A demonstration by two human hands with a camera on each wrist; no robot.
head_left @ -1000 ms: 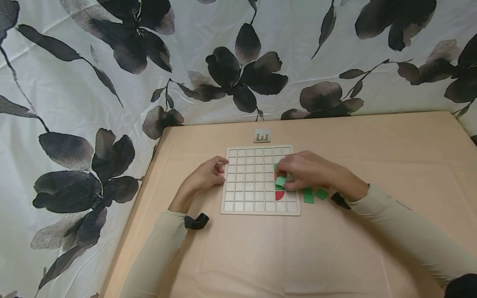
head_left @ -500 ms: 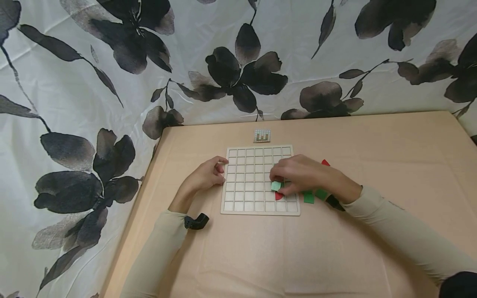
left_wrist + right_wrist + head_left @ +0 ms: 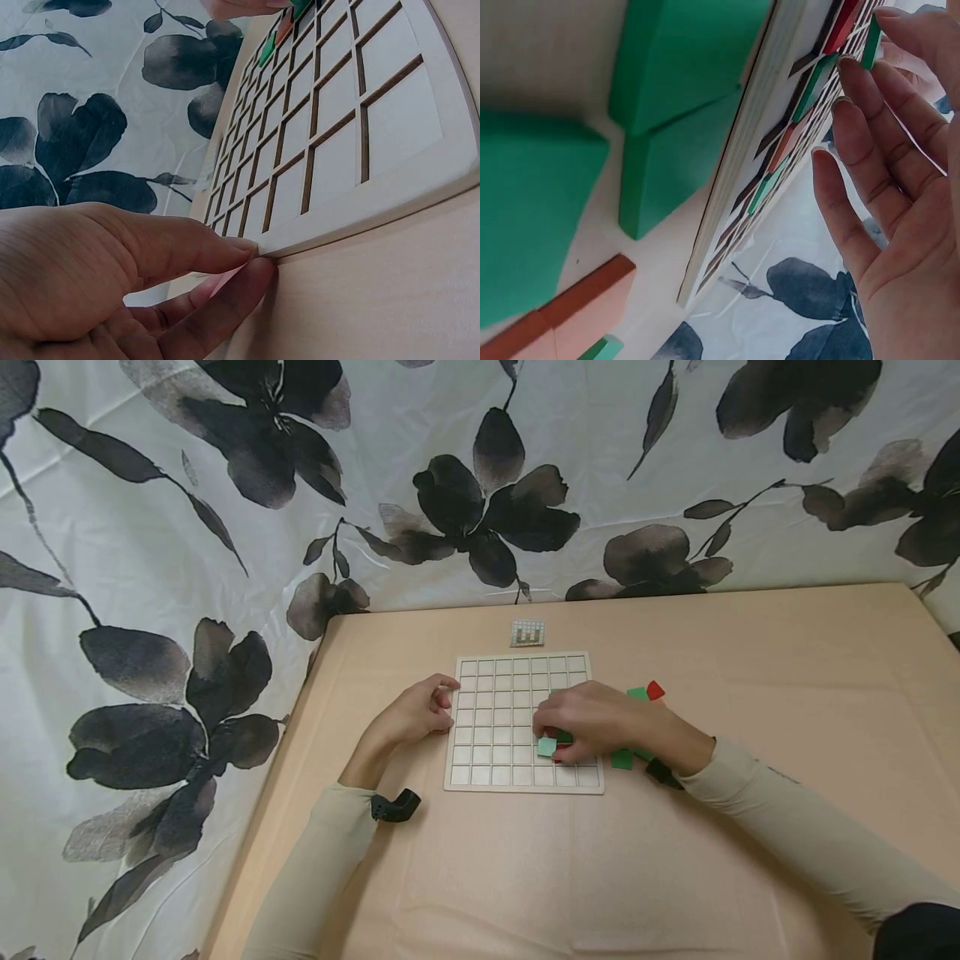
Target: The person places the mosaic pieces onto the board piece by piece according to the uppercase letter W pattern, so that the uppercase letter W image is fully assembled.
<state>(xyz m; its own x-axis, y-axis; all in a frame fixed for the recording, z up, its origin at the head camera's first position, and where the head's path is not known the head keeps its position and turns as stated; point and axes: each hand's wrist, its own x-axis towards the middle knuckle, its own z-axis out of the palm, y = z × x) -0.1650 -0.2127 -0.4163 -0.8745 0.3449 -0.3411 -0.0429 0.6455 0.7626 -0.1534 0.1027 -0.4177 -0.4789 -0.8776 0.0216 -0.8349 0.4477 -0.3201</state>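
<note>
A pale square grid board [image 3: 487,735] lies on the table. My left hand [image 3: 412,714] pinches its left edge, thumb and forefinger meeting at the rim in the left wrist view. Over the right half of the board, my right hand [image 3: 600,718] holds a small green square tile [image 3: 547,747] between thumb and fingertips, tilted just above the cells. Tiles sit in one column of the board: a red tile [image 3: 846,26], a green tile [image 3: 814,86], an orange tile [image 3: 782,146] and another green one. The right hand partly hides them in the head view.
Right of the board lie loose tiles, among them a green tile [image 3: 622,759], a red tile [image 3: 655,691] and an orange tile [image 3: 577,307]. A small patterned grid card [image 3: 528,633] lies behind the board. A floral cloth [image 3: 450,485] hangs beyond the table.
My right hand has moved left and slightly toward me with the green tile, uncovering loose red and green tiles at the right. The left hand stays at the board's edge.
</note>
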